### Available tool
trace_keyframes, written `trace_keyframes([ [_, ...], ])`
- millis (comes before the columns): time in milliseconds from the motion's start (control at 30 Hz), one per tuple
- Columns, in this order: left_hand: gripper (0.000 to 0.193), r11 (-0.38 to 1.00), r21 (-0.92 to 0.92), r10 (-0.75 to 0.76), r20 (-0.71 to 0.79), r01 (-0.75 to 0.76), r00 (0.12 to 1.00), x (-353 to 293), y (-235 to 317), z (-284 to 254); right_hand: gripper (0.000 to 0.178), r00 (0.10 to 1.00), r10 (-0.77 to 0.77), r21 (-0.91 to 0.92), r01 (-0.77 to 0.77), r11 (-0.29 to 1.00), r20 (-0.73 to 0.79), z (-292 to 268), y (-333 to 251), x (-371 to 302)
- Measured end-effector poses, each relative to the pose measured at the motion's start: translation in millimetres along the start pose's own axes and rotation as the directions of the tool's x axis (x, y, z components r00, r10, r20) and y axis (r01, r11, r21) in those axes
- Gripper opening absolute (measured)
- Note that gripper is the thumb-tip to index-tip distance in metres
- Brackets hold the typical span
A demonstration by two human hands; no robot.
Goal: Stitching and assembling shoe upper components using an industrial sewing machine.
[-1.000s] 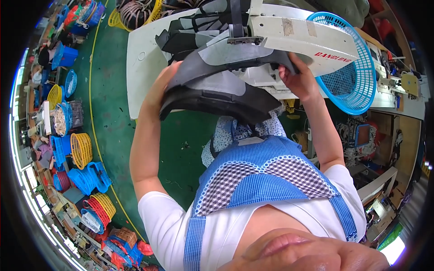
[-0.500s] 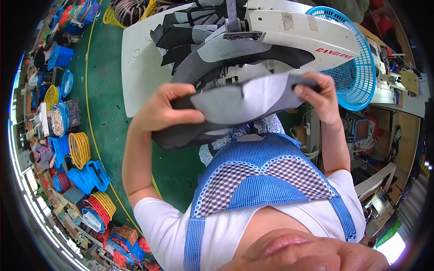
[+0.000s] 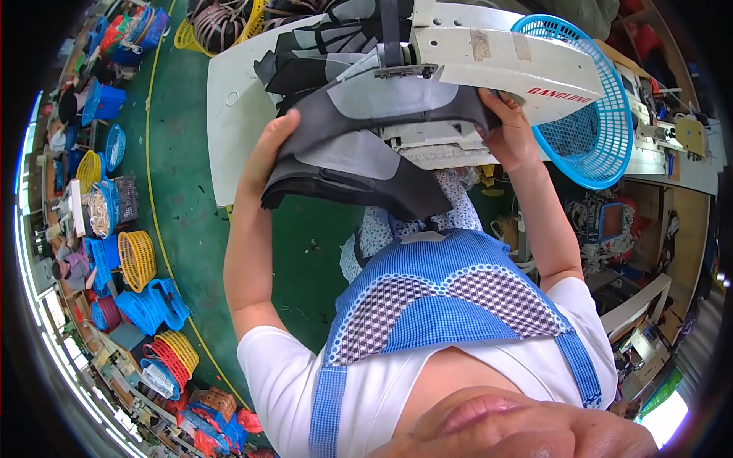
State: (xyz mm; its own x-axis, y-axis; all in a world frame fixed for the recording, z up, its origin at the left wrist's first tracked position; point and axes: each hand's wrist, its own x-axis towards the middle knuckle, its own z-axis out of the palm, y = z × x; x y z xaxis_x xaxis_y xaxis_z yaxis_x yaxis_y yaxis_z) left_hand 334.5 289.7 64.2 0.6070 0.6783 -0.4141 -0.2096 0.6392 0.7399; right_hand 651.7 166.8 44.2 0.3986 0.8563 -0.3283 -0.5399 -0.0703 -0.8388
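Note:
A curved black shoe-upper-like piece with a light grey patch [image 3: 393,98] lies across the bed of a white sewing machine [image 3: 527,72], under its head. At its right end my right hand [image 3: 510,131] closes on the dark edge, fingers over the top. My left hand [image 3: 273,149] grips the left side, its thumb showing and its other fingers hidden beneath. Below it hangs a second, similar black and grey piece [image 3: 351,164], drooping over the table's near edge; whether the two are joined I cannot tell. Several more such pieces [image 3: 317,57] are heaped behind, to the left.
The pale machine table [image 3: 229,137] runs along the left. A blue plastic basket [image 3: 620,114] stands on the right beside the machine arm. Yellow baskets [image 3: 250,27] hold dark pieces at the back. Along the far left, past a yellow floor line, are coloured baskets [image 3: 137,259].
Both hands have moved away from my body with the upper piece, bringing it onto the machine bed. The second piece now hangs visibly below it.

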Motion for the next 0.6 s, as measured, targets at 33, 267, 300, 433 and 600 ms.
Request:
trace_keyframes([
  [33,0.039,0.999,0.028,-0.041,-0.043,0.042,0.998,-12,-3,0,0.024,1.0,-0.001,0.003,0.001,1.0,-0.002,-3,4,-5],
  [267,0.057,0.927,0.374,-0.058,0.245,-0.039,0.968,-37,-5,5,0.058,0.79,0.292,-0.487,0.01,0.874,0.539,-2,21,-57],
  [300,0.057,0.922,0.385,-0.076,0.245,-0.025,0.966,-37,0,9,0.046,0.821,0.247,-0.551,0.095,0.829,0.514,4,21,-56],
  [433,0.041,0.781,0.6,-0.017,0.297,-0.173,0.955,-44,19,20,0.014,0.916,0.059,-0.519,0.17,0.838,0.396,0,-25,-63],
  [600,0.023,0.768,0.635,-0.038,0.173,-0.082,0.984,-20,40,25,0.018,0.977,-0.146,-0.449,0.2,0.871,0.153,4,-40,-43],
])
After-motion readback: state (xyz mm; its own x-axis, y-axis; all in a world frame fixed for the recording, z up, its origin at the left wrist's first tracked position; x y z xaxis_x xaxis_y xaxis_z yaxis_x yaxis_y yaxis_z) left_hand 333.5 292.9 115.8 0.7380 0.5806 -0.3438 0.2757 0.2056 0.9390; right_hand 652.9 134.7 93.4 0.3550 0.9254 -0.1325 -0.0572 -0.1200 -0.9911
